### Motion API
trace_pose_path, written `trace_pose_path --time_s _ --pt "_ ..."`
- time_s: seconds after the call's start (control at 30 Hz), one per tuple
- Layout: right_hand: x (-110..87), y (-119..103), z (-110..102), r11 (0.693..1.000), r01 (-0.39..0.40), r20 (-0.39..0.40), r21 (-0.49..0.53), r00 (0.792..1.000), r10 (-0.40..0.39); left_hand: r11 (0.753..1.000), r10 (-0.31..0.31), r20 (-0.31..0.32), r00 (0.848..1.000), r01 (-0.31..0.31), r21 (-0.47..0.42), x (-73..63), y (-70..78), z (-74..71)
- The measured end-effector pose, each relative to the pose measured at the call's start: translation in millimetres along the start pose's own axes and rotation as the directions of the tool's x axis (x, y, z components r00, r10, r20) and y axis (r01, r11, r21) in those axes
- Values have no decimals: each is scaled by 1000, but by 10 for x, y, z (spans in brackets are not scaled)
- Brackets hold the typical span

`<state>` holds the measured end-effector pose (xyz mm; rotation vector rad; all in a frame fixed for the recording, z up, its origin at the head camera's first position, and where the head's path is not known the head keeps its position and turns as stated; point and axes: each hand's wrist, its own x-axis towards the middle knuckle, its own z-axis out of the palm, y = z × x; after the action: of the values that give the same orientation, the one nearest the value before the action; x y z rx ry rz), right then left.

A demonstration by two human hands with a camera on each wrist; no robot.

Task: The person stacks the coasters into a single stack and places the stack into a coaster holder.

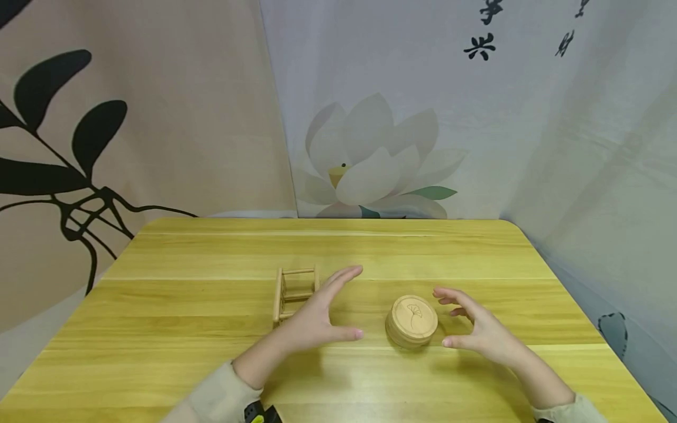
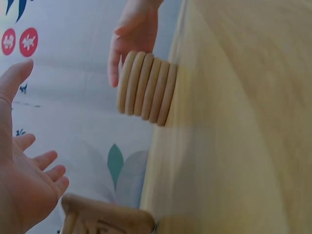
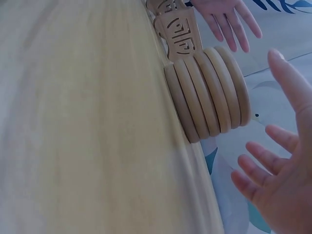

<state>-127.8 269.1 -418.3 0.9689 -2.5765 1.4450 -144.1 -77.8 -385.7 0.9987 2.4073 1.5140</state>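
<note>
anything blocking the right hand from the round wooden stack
Nothing visible: only tabletop shows in the gap between the right hand and the round wooden stack. The wooden rack is on the stack's other side, by the left hand.

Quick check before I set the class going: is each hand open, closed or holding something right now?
Left hand: open, holding nothing.
Right hand: open, holding nothing, beside the stack of wooden discs.

Lotus-printed cloth (image 1: 381, 141) behind wooden table (image 1: 211, 252)
</note>
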Motion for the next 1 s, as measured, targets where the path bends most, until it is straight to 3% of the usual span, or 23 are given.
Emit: trace_pose_path --time_s 0.33,0.7,1.0 --pt "-25 73 91 995 -26 0 92 1000 26 999 4 56 998 -2 -40 76 14 200" --pt "-45 92 224 985 -25 -37 169 999 31 999 -19 63 998 21 -35 163 -2 380" --pt "-74 104 297 979 -115 -22 171 992 120 998 -31 70 997 35 -61 219 -85 502"
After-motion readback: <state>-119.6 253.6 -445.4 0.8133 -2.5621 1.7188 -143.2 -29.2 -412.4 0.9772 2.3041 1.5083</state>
